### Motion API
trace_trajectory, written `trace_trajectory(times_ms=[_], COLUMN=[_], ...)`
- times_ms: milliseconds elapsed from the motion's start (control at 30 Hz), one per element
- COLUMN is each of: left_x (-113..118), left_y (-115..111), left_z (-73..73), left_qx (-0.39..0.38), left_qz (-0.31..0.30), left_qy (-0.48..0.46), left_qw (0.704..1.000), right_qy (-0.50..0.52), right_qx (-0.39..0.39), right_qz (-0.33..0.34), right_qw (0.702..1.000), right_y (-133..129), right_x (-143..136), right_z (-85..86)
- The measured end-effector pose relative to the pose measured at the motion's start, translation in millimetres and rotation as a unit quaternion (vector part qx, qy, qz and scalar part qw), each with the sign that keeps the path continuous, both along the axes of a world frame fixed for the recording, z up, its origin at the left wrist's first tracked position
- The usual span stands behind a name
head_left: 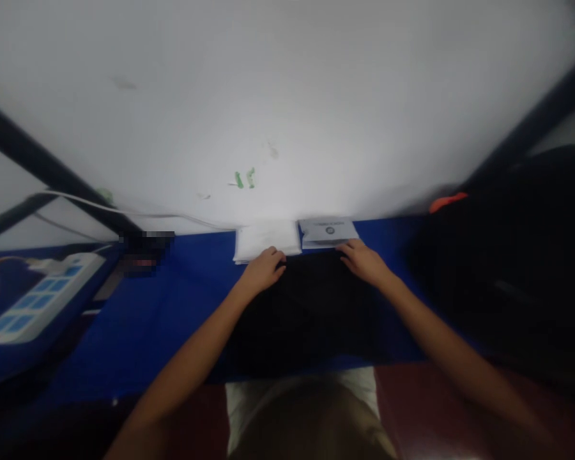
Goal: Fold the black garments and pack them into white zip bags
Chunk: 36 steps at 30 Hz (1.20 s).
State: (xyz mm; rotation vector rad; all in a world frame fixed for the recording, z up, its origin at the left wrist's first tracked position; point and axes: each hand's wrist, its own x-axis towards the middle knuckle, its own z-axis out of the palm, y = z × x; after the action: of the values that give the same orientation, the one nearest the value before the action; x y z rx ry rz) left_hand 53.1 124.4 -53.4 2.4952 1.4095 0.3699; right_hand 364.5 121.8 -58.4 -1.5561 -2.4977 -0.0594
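Note:
A dark black cloth [311, 313] lies spread on the blue tabletop in front of me; its folds and exact kind are lost in the dark. My left hand [264, 269] is at its far left corner, fingers curled in and closed on the edge. At the far right corner, my right hand [363, 260] has its fingers bent over the cloth's edge in the same way. Just beyond my left hand lies a flat white packet [267, 239]. Beside it, close to my right fingertips, is a pale grey plastic packet [326, 232] with a round dark logo.
A white power strip [43, 297] with blue sockets is on the left, its cable [172, 216] running along the white wall [345, 115]. Dark blurred objects [146, 249] sit near it. A large black mass [503, 275] fills the right side, with an orange item [448, 202] behind.

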Motion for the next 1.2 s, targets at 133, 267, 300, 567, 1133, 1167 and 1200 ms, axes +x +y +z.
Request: trace_trajectory(times_ms=[133,267,300,567,1133,1167,1200], left_x=[-2,-6,-7,-13,-86,-88,-89], left_y=[-5,-24,-30,-93,-140,-142,-143], left_z=[3.8,17.6,21.1,26.0,-3.3,-4.3,-4.7], left_qx=[0.000,0.035,0.043,0.053,-0.083,-0.115,-0.135], left_qz=[0.011,-0.008,-0.015,-0.128,0.311,0.307,0.294], left_qy=[-0.058,-0.120,-0.128,-0.118,-0.037,-0.049,-0.069], left_qw=[0.998,0.992,0.991,0.983,0.946,0.944,0.944], right_qy=[0.032,0.082,0.097,0.101,0.073,0.075,0.079], right_qx=[0.032,0.045,0.040,-0.047,-0.072,-0.068,-0.065], right_qz=[-0.003,0.014,0.023,0.098,0.073,0.074,0.076], right_qw=[0.999,0.996,0.994,0.989,0.992,0.992,0.992], right_y=[-6,-26,-34,-103,-103,-102,-100], right_x=[7,16,18,36,8,5,1], right_z=[5.4,20.1,24.3,45.3,35.7,36.4,37.3])
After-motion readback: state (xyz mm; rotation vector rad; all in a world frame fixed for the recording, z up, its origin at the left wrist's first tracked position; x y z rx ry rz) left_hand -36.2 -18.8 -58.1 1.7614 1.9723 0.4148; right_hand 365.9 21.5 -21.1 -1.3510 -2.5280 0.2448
